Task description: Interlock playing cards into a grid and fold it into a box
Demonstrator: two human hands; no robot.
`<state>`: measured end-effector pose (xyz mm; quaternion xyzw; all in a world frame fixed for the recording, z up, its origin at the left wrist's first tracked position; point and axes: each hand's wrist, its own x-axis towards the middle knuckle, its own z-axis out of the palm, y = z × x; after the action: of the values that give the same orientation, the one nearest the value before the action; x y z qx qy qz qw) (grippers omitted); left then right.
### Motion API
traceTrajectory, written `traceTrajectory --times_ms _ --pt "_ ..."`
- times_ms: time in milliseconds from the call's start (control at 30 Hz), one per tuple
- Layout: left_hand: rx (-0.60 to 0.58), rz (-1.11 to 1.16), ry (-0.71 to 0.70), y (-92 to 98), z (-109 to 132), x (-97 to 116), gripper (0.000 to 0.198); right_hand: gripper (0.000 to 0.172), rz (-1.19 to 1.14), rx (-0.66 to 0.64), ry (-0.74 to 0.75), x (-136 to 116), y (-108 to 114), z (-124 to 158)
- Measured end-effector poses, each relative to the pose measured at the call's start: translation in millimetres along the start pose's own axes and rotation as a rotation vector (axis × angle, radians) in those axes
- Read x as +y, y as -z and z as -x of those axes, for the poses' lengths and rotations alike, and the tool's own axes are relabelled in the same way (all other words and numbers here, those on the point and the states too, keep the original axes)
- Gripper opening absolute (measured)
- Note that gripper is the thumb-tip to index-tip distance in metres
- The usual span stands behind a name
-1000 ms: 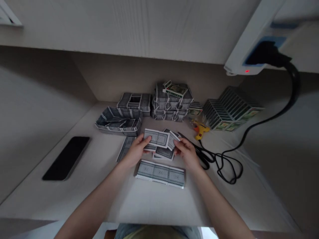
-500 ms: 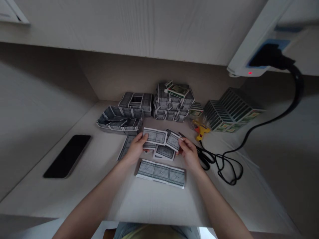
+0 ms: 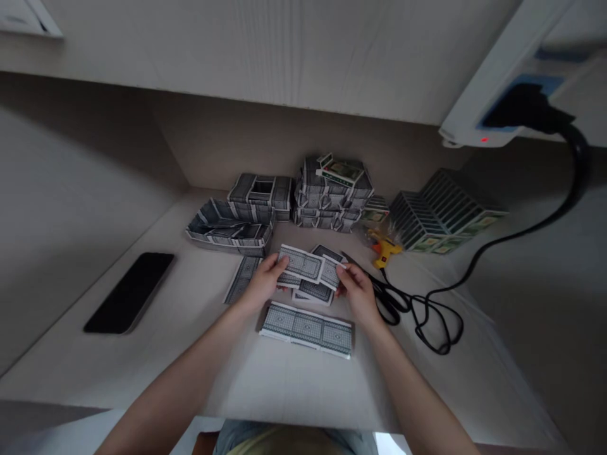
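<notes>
My left hand (image 3: 266,278) pinches a flat strip of joined playing cards (image 3: 302,263), patterned backs up. A single folded playing card (image 3: 331,272) is gripped between the thumb and fingers of my right hand (image 3: 355,287). The strip's right end overlaps or touches this card; which one, I cannot tell. Below them lie loose playing cards (image 3: 317,291) in a small pile. Nearer to me rests a longer card strip (image 3: 306,328) of three patterned panels. Another card piece (image 3: 241,278) lies beside my left wrist.
An open card-built box (image 3: 232,243) and stacked card-built blocks (image 3: 332,199) stand at the back. Card packs (image 3: 441,212) are at right. A yellow glue gun (image 3: 386,251) with black cable (image 3: 439,325) lies near my right hand; a phone (image 3: 130,292) lies left.
The strip in my left hand has moved right and tilted, its right end now meeting the card in my right hand. That card has turned more upright. The view shifted slightly.
</notes>
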<state>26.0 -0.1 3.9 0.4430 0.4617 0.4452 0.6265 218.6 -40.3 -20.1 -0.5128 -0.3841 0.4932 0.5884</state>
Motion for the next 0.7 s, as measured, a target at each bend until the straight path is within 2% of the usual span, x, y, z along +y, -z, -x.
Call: traceTrajectory --times_ms 200,367,700 --pt "0.018 -0.022 -0.026 -1.6 -0.3 -1.3 0.029 0.034 -0.055 -0.037 -0.074 -5.1 -2.3 1.6" --pt "0.055 0.036 -0.030 3.0 -5.5 -2.5 0.030 0.033 -0.049 -0.042 -0.072 -4.1 -3.0 1.3" --pt "0.043 -0.044 -0.063 0.5 -3.3 -3.6 0.030 0.032 -0.024 -0.020 -0.053 -4.6 -2.4 -0.5"
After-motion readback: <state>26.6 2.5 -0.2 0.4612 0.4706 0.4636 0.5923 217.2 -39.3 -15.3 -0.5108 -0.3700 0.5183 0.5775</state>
